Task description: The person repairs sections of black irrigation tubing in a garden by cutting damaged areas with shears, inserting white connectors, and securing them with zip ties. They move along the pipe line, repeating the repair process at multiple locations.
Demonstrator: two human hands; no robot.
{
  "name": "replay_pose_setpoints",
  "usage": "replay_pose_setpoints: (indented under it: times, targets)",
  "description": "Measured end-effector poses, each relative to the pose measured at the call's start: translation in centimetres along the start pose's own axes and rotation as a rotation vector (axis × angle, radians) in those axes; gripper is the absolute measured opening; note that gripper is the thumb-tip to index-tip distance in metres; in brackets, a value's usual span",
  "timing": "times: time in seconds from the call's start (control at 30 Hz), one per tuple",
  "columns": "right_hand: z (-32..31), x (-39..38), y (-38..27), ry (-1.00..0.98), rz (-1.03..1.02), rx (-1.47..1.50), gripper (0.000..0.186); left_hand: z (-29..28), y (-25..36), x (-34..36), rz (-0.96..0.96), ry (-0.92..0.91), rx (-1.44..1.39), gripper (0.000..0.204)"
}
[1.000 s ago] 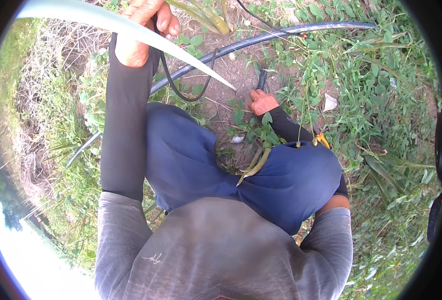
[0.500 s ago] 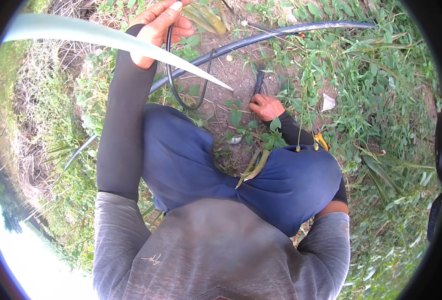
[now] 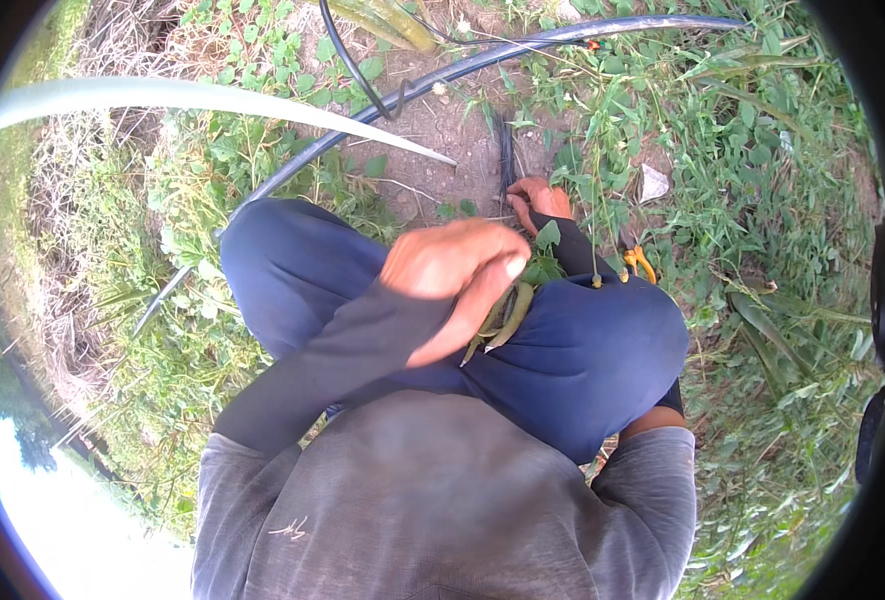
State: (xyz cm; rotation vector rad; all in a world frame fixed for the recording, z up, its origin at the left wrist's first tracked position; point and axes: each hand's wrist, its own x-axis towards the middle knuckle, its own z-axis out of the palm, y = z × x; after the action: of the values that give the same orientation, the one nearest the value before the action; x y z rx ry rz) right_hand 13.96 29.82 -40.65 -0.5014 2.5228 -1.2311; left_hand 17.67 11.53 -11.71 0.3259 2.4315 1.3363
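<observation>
My left hand [image 3: 452, 270] is raised over my lap, thumb pressed to curled fingers; whatever it may hold is hidden. Just beyond my right knee, my right hand [image 3: 542, 200] rests low at the soil with its fingers closed around the near end of a bundle of thin black strips [image 3: 506, 150]. That bundle lies on bare ground, pointing away from me. Farther off, a thin black tube [image 3: 354, 62] curves down to the thick dark hose [image 3: 462, 66], free of both hands.
Orange-handled cutters [image 3: 639, 262] lie beside my right forearm. A pale scrap [image 3: 652, 182] sits among weeds on the right. One long pale leaf [image 3: 212, 97] cuts across the upper left. Green-yellow leaves [image 3: 510, 318] stick up between my legs.
My left hand has let go of the thin black tube and come down toward my lap. The tube has shifted up and away. My right hand stays by the bundle.
</observation>
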Motion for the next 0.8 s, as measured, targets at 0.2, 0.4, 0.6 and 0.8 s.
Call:
replay_pose_setpoints:
  times: [0.2,0.4,0.6,0.8]
  targets:
    - [-1.1,1.6,-1.9,0.019,0.385,0.240,0.020,8.3,-20.4,11.4,-0.743,-0.024,-0.016,0.028]
    - [0.2,2.0,1.5,-0.105,0.589,0.660,0.026,14.4,-24.5,11.3,-0.974,-0.017,-0.806,0.031]
    - [-0.3,1.8,-0.1,-0.072,0.619,0.692,0.028,16.8,-26.6,11.4,-0.919,0.079,-0.950,0.037]
    - [0.0,1.1,0.4,-0.092,0.681,0.592,0.028,16.7,-25.8,11.0,-0.875,0.269,-1.126,0.041]
